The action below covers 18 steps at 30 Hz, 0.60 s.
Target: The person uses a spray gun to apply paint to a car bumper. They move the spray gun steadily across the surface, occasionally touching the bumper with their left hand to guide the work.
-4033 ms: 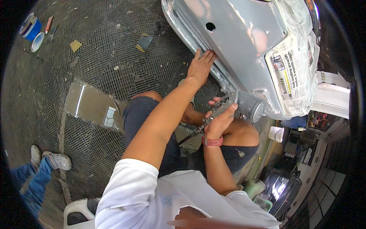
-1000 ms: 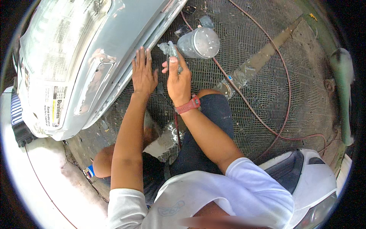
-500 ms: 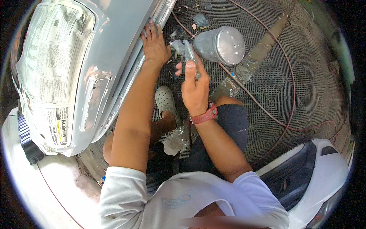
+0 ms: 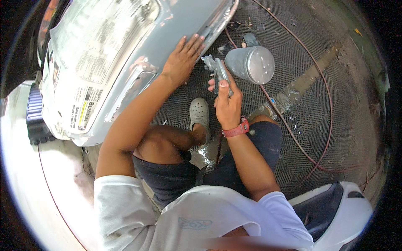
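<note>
A spray gun (image 4: pixel 221 75) is held near the upper centre of the frame, beside a grey car bumper (image 4: pixel 184 23).
The gun's handle is grasped by the curled fingers of the right hand (image 4: pixel 228 108), its grey cup (image 4: pixel 239 62) tipped toward the right; the left hand (image 4: pixel 180 62), nothing gripped, is laid with fingers extended on the bumper. Newspaper (image 4: pixel 115 37) is spread over the upper-left bodywork; a reddish hose (image 4: pixel 288 121) is looped across the ribbed mat (image 4: pixel 303 108) at right.
</note>
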Motion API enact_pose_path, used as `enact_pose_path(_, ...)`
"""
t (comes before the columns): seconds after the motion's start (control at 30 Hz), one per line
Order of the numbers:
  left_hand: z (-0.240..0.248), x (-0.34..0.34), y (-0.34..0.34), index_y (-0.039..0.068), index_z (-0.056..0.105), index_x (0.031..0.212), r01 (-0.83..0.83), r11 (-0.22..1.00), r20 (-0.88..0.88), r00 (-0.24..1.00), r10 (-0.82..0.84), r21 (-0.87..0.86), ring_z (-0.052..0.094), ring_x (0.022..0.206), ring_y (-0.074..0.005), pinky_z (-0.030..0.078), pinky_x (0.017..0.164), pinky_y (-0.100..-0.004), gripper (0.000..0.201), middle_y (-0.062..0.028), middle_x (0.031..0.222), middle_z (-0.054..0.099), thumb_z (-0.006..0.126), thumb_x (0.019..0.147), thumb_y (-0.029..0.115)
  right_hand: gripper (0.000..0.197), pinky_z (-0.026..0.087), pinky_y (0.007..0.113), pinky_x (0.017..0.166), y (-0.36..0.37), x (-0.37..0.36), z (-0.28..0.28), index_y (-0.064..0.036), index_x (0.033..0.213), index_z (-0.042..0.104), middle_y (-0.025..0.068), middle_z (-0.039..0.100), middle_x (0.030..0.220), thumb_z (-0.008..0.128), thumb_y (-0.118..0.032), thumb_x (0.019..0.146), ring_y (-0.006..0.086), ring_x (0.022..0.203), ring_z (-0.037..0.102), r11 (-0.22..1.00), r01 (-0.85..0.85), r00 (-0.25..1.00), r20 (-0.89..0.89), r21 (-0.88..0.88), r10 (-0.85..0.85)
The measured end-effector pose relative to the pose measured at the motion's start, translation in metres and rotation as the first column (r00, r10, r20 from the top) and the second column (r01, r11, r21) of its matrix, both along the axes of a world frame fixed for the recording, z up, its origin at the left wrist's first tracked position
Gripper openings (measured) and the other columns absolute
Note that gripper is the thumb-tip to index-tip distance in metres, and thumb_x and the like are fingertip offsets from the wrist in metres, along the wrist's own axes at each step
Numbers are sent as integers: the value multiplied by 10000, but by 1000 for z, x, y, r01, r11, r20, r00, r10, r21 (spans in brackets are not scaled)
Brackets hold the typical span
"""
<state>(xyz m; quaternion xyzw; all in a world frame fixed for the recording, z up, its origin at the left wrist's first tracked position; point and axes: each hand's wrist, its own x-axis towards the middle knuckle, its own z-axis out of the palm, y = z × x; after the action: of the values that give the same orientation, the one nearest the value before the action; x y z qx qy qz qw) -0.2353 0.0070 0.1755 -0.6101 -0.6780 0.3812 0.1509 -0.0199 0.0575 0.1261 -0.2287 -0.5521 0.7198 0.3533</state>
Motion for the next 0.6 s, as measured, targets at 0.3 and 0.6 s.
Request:
enact_pose_path(0.3,52,3,-112,91,275,1760,-284,823,275,948,163,492,220,1703,-310,167,1394,-498,926,-125,1836,265,693,1030,477,668,595,395,917,-37,10,10,-26,1661,509,166,777,1180,437,-482,1178,229,987,748,948,-289,952,-60,136,299)
enact_pose_path(0.6,81,61,-324,80,170,1782,-653,575,430,757,492,493,216,1693,-408,250,1357,-584,1033,-190,1844,199,725,1016,494,831,518,262,632,-57,11,-8,-14,1671,482,106,752,1162,421,-657,1147,153,959,698,779,-487,832,-60,395,551)
